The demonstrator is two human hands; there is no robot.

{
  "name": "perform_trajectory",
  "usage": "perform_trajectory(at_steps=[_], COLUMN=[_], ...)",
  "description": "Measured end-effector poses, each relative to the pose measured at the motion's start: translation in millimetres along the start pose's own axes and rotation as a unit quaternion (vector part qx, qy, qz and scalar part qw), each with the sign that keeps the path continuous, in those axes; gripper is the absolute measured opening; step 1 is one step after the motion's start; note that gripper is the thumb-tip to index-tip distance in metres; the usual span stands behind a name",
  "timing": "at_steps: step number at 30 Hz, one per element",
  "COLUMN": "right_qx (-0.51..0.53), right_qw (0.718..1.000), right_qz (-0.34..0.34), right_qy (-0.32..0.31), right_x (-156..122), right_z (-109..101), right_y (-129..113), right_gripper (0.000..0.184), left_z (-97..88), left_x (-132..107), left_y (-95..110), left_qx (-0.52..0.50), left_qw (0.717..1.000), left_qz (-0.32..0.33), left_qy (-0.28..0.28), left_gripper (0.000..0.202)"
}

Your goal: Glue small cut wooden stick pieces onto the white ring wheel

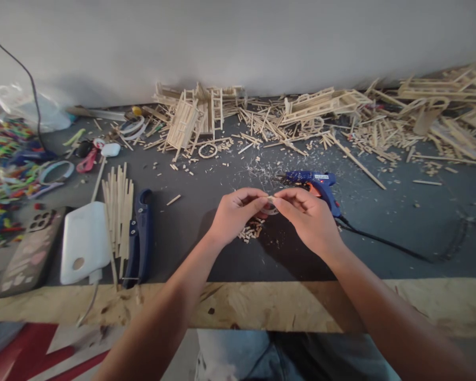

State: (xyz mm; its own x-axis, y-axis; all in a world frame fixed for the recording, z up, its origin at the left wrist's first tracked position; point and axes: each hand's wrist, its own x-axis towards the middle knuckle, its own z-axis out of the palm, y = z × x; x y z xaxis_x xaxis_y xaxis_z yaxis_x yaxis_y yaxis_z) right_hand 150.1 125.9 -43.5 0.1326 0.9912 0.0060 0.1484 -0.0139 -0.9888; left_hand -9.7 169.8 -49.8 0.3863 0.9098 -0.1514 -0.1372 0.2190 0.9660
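Fingertips of the left hand (pixel 235 214) and right hand (pixel 307 219) pinch one small wooden ring (pixel 269 206) at frame centre. Just behind lies a blue glue gun (pixel 315 182); cut stick bits (pixel 252 230) sit below.

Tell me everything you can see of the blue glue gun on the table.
The glue gun lies on its side on the dark table, just beyond the right hand. Its body looks like blue plastic with an orange trigger; the nozzle end points left, toward a scatter of thin glue strands and wood chips. A black cord runs from its handle rightward across the table. The right hand hides part of the handle; whether they touch cannot be told.
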Motion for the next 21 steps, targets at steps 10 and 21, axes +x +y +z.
perform_trajectory(at_steps=[10, 21], right_qx=[-0.079, -0.264], right_qw=[0.979, 0.954], right_qz=[0.064, 0.129], right_qy=[0.178, 0.061], right_x=[28, 27], right_z=[-76, -98], right_y=[-11, 17], right_gripper=[0.022, 0.034], left_z=[-8.3, -11.7], left_x=[6, 5], left_y=[3, 3], left_qx=[-0.081, -0.113], left_qw=[0.996, 0.993], left_qz=[-0.012, -0.007], left_qy=[0.04, 0.018], left_gripper=[0.02, 0.018])
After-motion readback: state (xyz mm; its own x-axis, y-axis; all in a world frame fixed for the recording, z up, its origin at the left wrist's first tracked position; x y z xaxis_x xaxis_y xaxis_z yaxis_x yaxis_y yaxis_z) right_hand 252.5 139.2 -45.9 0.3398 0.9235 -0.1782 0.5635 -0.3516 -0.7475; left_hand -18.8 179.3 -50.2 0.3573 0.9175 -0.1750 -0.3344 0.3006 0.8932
